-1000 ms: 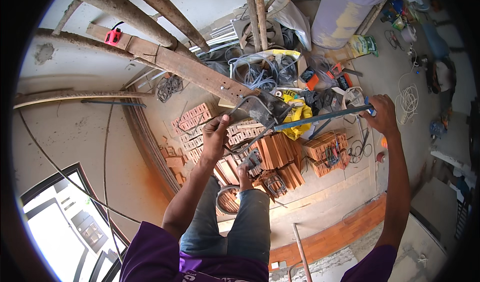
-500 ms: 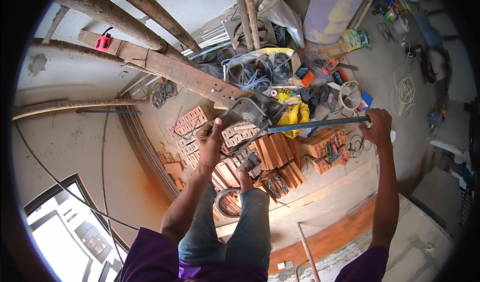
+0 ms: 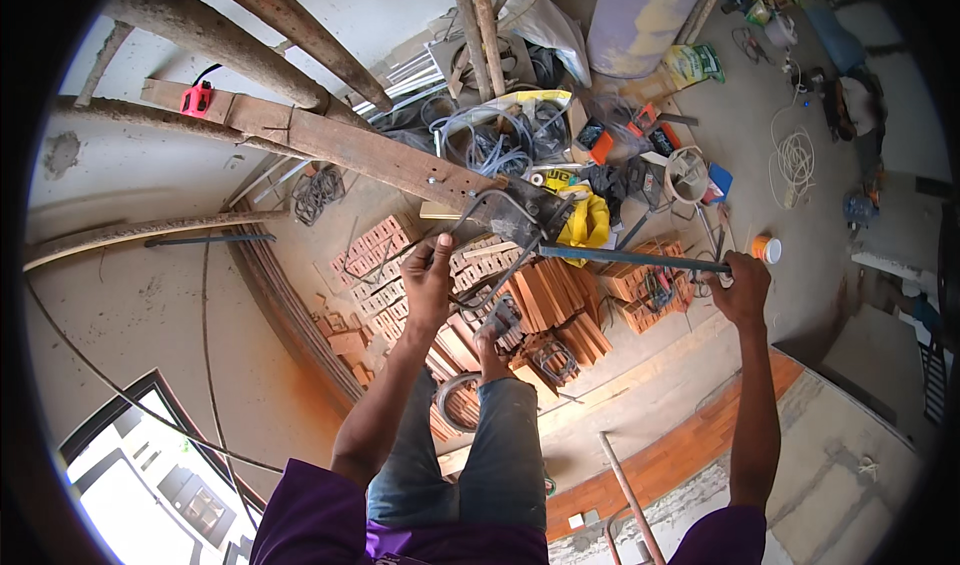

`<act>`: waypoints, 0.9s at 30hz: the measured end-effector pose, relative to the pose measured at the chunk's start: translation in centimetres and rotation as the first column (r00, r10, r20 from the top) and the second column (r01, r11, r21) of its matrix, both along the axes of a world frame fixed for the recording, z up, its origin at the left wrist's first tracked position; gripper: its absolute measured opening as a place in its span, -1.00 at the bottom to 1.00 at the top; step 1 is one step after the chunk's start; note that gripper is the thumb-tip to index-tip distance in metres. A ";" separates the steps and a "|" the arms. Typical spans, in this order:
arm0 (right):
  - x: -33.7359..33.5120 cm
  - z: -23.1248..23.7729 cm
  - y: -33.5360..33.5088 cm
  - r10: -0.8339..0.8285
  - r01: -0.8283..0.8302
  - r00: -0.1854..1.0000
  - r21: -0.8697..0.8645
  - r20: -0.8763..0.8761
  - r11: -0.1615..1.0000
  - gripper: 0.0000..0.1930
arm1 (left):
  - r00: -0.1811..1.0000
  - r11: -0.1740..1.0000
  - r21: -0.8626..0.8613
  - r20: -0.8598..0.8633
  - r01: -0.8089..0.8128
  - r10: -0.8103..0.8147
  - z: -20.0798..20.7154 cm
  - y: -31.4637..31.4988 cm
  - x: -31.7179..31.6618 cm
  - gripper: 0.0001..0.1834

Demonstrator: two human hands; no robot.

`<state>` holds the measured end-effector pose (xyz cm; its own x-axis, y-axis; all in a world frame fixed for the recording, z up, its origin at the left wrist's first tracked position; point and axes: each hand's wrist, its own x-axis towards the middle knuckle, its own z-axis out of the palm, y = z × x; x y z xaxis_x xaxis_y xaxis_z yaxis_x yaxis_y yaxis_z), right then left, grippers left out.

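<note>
My left hand [image 3: 430,280] is closed around a bent steel rod [image 3: 512,271], its thumb pointing up. The rod curves into an open loop whose far side lies over the end of a wooden plank [image 3: 370,155]. A dark metal plate [image 3: 520,220] with pins sits at that plank end. In my right hand [image 3: 738,287] is the outer end of a straight blue-grey metal bar [image 3: 640,258]. The bar's other end meets the rod beside the plate; the exact contact is too small to make out.
Rusty scaffold poles [image 3: 215,45] cross at upper left, near a pink tool [image 3: 197,99] on the plank. Stacked bricks [image 3: 385,245] and terracotta tiles [image 3: 550,300] lie below. A yellow bag [image 3: 588,220], a white bucket [image 3: 686,175] and an orange-white tub [image 3: 767,249] stand farther right.
My right hand has come nearer to me, swinging the bar's outer end the same way. My left hand keeps its hold on the rod. The whole view has shifted slightly.
</note>
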<state>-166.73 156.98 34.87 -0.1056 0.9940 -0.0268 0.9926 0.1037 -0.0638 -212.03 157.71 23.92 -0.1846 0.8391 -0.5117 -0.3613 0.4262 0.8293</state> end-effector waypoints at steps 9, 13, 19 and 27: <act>1.5 -0.1 2.9 0.041 -0.046 0.998 -0.134 -0.039 0.990 -0.62 | 0.999 0.999 0.009 -0.010 0.047 -0.047 -0.6 0.2 -0.3 -0.74; 1.6 -0.7 2.7 0.034 -0.044 0.996 -0.135 -0.078 0.990 -0.62 | 0.999 0.999 -0.009 -0.009 0.049 -0.049 -0.6 0.3 -0.1 -0.73; 0.8 0.3 2.1 0.004 -0.009 0.999 -0.165 -0.032 0.986 -0.61 | 0.998 1.000 0.011 -0.069 0.004 -0.003 -0.4 0.3 0.3 -0.74; 0.9 2.1 3.4 0.048 -0.044 0.998 -0.143 0.028 0.989 -0.59 | 0.999 0.999 -0.005 0.002 0.036 -0.036 -0.3 0.6 0.1 -0.73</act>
